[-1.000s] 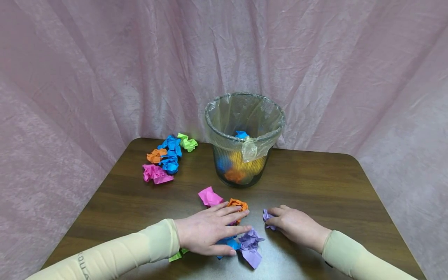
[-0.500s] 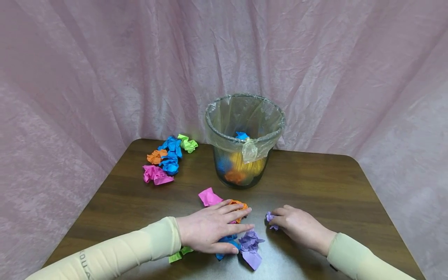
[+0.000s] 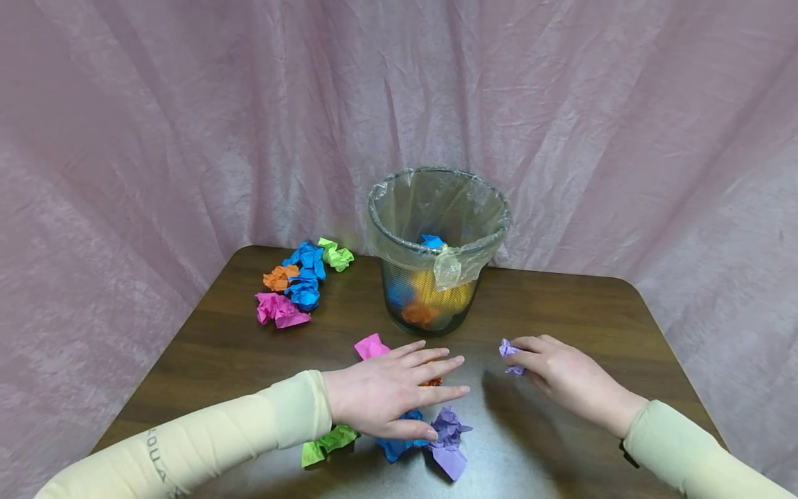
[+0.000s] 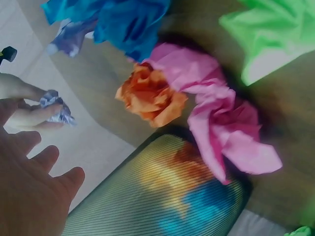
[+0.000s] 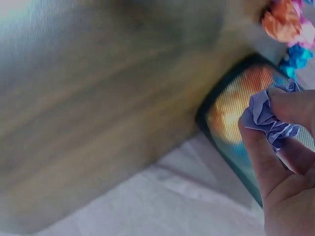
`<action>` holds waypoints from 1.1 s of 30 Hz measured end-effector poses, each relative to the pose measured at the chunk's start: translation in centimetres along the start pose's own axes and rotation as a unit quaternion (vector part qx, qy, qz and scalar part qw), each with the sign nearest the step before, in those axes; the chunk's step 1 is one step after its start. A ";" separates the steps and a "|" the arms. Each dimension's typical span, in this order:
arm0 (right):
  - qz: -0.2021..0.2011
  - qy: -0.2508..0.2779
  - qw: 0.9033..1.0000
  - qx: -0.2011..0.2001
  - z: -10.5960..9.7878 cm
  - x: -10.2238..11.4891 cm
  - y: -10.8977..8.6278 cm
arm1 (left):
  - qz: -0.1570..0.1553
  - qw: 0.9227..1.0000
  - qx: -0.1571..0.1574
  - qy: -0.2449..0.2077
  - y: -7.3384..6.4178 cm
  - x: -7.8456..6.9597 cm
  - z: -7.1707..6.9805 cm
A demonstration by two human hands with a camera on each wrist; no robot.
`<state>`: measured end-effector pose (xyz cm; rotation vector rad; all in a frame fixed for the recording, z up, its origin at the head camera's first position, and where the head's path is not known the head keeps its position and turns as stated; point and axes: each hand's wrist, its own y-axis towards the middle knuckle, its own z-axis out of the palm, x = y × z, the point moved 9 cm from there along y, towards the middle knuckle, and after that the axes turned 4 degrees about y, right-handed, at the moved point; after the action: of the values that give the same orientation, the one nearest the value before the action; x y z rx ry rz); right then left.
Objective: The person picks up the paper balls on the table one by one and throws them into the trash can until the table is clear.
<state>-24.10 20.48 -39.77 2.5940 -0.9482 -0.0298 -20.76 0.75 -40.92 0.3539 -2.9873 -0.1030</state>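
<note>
My right hand (image 3: 570,378) pinches a crumpled purple paper ball (image 5: 268,115) between thumb and fingers, raised over the right side of the table. With fingers spread, my left hand (image 3: 389,395) hovers over a loose cluster of crumpled papers and holds nothing. Under and around it lie a pink paper (image 4: 216,98), an orange paper ball (image 4: 150,96), a blue paper (image 3: 399,443), a green paper (image 3: 327,443) and another purple paper (image 3: 447,440). In the head view the left hand covers part of the orange and pink ones.
A mesh wastebasket (image 3: 393,277) lined with a clear bag stands behind the cluster, with blue, yellow and orange papers inside. More crumpled papers, such as a pink one (image 3: 280,310), lie at the table's back left. A pink curtain (image 3: 312,125) hangs behind the table.
My right hand has lifted the purple paper ball off the table and moved right and away from me. My left hand has risen from the papers and shifted slightly right.
</note>
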 end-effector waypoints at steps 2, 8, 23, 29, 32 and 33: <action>-0.001 -0.002 1.000 -0.003 -1.0 -0.2 0.2 | 0.005 1.000 0.002 0.006 0.2 0.0 -0.5; 0.001 -0.004 1.000 -0.015 -4.3 -1.0 0.9 | 0.012 1.000 0.013 0.007 0.5 0.1 -2.0; 0.000 -0.014 0.999 -0.039 -10.2 -2.0 3.1 | 0.051 0.997 -0.029 0.046 2.5 -0.1 -9.0; -0.019 -0.016 0.999 -0.044 -11.8 -1.8 4.2 | 0.040 0.997 -0.027 0.059 3.2 1.0 -11.3; -0.016 -0.017 0.999 -0.040 -12.3 -1.7 4.7 | 0.030 0.997 -0.030 0.061 3.3 1.8 -12.2; -0.015 -0.018 0.999 -0.039 -12.5 -1.7 4.8 | 0.026 0.997 -0.031 0.062 3.2 2.1 -12.5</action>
<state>-26.57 22.43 -26.59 2.5439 -0.9029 -0.1189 -21.77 2.74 -28.08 0.2643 -2.8618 -0.1614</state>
